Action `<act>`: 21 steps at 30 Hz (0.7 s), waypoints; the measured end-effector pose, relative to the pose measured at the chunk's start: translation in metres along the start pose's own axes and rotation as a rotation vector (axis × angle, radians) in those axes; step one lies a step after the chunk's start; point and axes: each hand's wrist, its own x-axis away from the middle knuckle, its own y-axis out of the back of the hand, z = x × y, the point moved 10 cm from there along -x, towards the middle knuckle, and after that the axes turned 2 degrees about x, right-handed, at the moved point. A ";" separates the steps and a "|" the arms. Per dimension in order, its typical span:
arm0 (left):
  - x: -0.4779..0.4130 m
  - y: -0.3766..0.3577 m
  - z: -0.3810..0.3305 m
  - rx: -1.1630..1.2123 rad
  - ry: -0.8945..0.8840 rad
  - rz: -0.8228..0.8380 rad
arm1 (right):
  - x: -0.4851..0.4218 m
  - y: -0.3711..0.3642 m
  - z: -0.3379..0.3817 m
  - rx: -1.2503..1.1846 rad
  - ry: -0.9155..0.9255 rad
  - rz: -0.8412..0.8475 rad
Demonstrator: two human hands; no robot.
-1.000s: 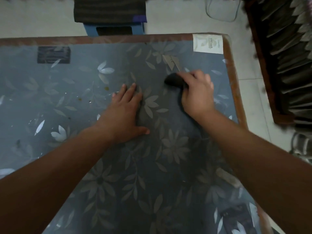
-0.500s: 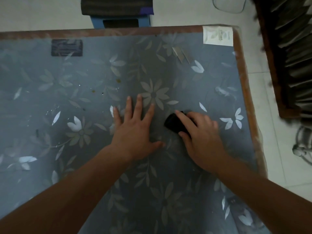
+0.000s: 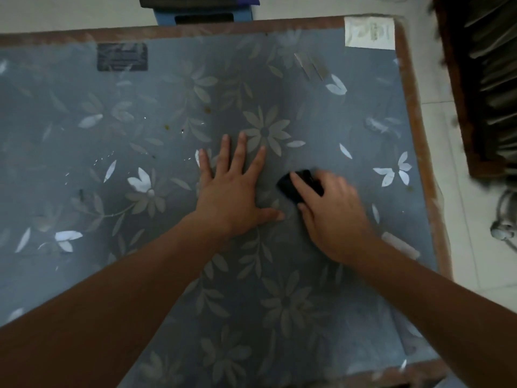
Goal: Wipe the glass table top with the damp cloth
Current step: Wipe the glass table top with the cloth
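The glass table top [image 3: 349, 116] covers a grey-blue sheet with a flower pattern and has a brown wooden rim. My right hand [image 3: 333, 217] presses a small dark cloth [image 3: 293, 186] onto the glass right of centre; only the cloth's front end shows past my fingers. My left hand [image 3: 232, 191] lies flat on the glass just left of the cloth, fingers spread, holding nothing. Small specks and crumbs [image 3: 167, 127] dot the glass further left.
A white paper label [image 3: 368, 33] sits at the far right corner and a dark label [image 3: 122, 56] at the far left. A blue stool [image 3: 204, 15] stands beyond the far edge. Dark wooden furniture [image 3: 481, 88] flanks the right side across a strip of tiled floor.
My right hand has dragged the cloth from the far part of the table toward me, to beside my left hand. The left hand stays flat on the glass.
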 end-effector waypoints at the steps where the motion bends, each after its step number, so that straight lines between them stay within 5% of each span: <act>1: 0.001 0.002 0.000 -0.010 0.000 -0.010 | 0.009 0.001 0.001 0.026 0.047 0.010; 4: 0.002 0.003 -0.001 -0.017 -0.015 -0.035 | -0.008 0.010 -0.022 0.075 0.062 -0.038; 8: 0.013 0.000 -0.005 -0.072 -0.035 -0.088 | -0.062 0.027 -0.099 -0.094 -0.426 -0.183; 16: 0.049 -0.018 -0.014 0.012 0.004 -0.162 | 0.025 0.007 -0.011 -0.039 0.093 -0.119; 18: 0.049 -0.019 -0.013 -0.005 -0.001 -0.188 | 0.005 0.013 -0.037 0.038 0.064 -0.155; 21: 0.048 -0.023 -0.013 -0.080 0.006 -0.201 | -0.039 0.021 -0.083 -0.028 -0.263 -0.221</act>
